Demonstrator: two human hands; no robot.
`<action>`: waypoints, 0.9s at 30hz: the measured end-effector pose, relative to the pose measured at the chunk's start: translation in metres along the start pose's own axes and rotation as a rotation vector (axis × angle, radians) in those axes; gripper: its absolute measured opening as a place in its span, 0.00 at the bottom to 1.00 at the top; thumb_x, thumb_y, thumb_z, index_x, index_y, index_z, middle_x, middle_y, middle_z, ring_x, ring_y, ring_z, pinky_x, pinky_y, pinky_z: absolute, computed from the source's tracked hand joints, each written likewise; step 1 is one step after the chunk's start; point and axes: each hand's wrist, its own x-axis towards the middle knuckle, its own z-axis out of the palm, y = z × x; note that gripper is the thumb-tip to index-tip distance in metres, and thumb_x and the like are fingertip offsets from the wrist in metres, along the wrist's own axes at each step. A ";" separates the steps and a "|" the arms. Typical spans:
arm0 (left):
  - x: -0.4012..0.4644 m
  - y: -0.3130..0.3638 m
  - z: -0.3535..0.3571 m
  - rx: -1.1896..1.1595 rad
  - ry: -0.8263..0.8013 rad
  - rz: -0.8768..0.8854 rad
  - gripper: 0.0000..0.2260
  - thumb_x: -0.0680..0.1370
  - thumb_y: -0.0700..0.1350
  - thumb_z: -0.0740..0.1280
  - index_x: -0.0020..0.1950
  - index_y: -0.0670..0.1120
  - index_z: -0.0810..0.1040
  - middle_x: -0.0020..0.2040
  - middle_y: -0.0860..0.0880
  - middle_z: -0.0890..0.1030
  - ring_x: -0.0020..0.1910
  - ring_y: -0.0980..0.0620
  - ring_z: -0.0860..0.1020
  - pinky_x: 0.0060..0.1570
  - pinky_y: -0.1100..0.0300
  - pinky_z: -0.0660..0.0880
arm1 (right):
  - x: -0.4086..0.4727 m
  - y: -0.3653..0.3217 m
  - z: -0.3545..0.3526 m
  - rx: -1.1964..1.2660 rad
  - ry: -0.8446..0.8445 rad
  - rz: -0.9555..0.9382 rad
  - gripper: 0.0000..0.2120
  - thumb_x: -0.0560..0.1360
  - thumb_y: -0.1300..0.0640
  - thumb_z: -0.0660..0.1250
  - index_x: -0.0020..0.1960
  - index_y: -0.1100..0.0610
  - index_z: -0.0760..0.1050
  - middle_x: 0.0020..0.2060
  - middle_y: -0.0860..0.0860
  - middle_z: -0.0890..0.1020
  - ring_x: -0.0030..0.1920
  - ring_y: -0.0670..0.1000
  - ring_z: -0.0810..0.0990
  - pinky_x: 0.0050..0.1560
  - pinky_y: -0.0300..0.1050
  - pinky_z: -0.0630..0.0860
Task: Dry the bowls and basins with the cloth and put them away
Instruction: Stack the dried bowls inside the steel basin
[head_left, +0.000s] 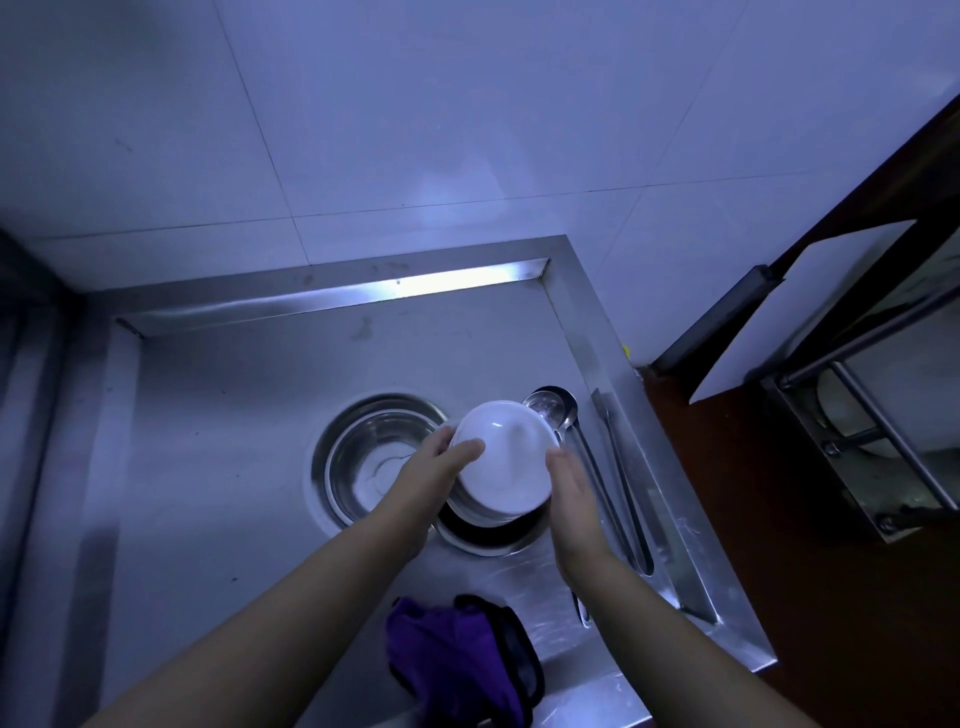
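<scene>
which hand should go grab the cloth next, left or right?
Probably right. The left hand has its thumb over the white bowl's rim, so it has the grip. The right hand is only flat against the bowl's side, and the purple cloth lies on the steel counter below it.

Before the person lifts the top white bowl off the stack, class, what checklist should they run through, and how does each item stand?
1. Left hand on the white bowl: ok, thumb on its rim.
2. Right hand gripping it: not ok, fingers straight beside it.
3. Purple cloth in hand: not ok, it lies on the steel counter.
4. Bowl wet or dry: cannot tell.
5. Ladles clear of the stack: cannot tell, they lie close behind it.
</scene>
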 end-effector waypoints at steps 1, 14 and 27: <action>-0.001 0.002 -0.002 0.000 0.016 -0.005 0.19 0.71 0.50 0.69 0.61 0.51 0.76 0.59 0.51 0.80 0.58 0.50 0.78 0.56 0.56 0.73 | -0.001 -0.003 0.000 0.002 0.018 -0.018 0.09 0.81 0.54 0.58 0.55 0.48 0.76 0.49 0.44 0.82 0.50 0.41 0.80 0.45 0.33 0.74; -0.049 0.021 -0.053 0.113 0.214 0.103 0.10 0.77 0.40 0.65 0.58 0.44 0.77 0.52 0.48 0.78 0.49 0.52 0.76 0.52 0.54 0.74 | -0.043 -0.031 0.014 -0.383 0.144 -0.542 0.13 0.73 0.52 0.62 0.58 0.46 0.73 0.56 0.39 0.74 0.60 0.41 0.72 0.60 0.50 0.73; -0.094 -0.014 -0.119 0.230 0.195 0.061 0.13 0.70 0.44 0.67 0.54 0.48 0.78 0.45 0.47 0.80 0.43 0.50 0.77 0.46 0.56 0.76 | -0.097 0.012 0.044 -0.457 0.302 -0.635 0.09 0.72 0.60 0.63 0.50 0.51 0.77 0.45 0.44 0.77 0.48 0.43 0.73 0.48 0.34 0.70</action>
